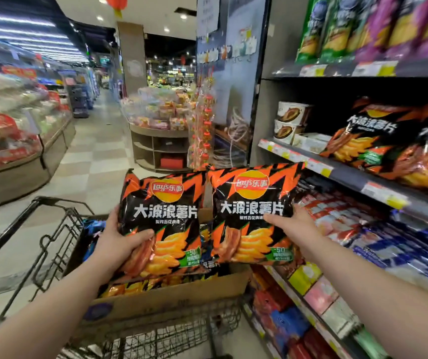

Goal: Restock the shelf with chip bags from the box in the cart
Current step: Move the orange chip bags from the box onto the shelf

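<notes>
My left hand (pixel 119 242) grips a black-and-orange chip bag (pixel 166 216) by its lower left side, upright above the cardboard box (pixel 171 299). My right hand (pixel 294 226) holds a second, matching chip bag (pixel 253 213) by its right edge, just left of the shelf (pixel 350 177). Both bags hang side by side over the box, which sits in the wire cart (pixel 60 229) and holds more of the same bags. Matching chip bags (pixel 394 143) stand on the shelf at the right.
Paper cups (pixel 289 123) and a small carton stand at the shelf's left end. Lower shelves hold red, blue and pink packets (pixel 363 229). Green and purple bags (pixel 363 24) fill the top shelf. A round snack display (pixel 161 120) and a glass counter (pixel 13 130) flank the tiled aisle.
</notes>
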Motion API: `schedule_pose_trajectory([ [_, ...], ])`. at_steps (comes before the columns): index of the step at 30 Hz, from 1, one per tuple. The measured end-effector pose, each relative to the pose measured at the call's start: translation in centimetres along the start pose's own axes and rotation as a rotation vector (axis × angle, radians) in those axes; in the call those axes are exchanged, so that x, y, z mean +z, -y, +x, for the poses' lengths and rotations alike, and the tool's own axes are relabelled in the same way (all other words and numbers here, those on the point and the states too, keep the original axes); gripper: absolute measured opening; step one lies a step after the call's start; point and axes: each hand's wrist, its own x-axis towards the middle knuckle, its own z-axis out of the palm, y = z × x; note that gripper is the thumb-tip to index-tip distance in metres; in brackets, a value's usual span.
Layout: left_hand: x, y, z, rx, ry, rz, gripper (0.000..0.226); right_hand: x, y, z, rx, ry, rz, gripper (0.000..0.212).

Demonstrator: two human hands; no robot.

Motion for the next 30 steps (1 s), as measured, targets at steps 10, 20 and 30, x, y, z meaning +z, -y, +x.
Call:
schedule_pose_trajectory([
  [10, 8.2, -6.6, -4.5, 0.147, 0.237, -0.137, 0.082, -12.9, 3.0, -10.8, -0.047, -0.337, -0.034, 0.047],
  [20, 19.2, -14.0, -9.6, 0.242, 0.484, -0.326, 0.084, -25.6, 3.9, -16.8, -0.039, -0.69, -0.066, 0.052],
  [30, 29.5, -19.1, -13.5, 0.326, 0.593, -0.37, 0.08, -39.2, 2.1, -14.2, -0.007, -0.847, -0.018, 0.045],
])
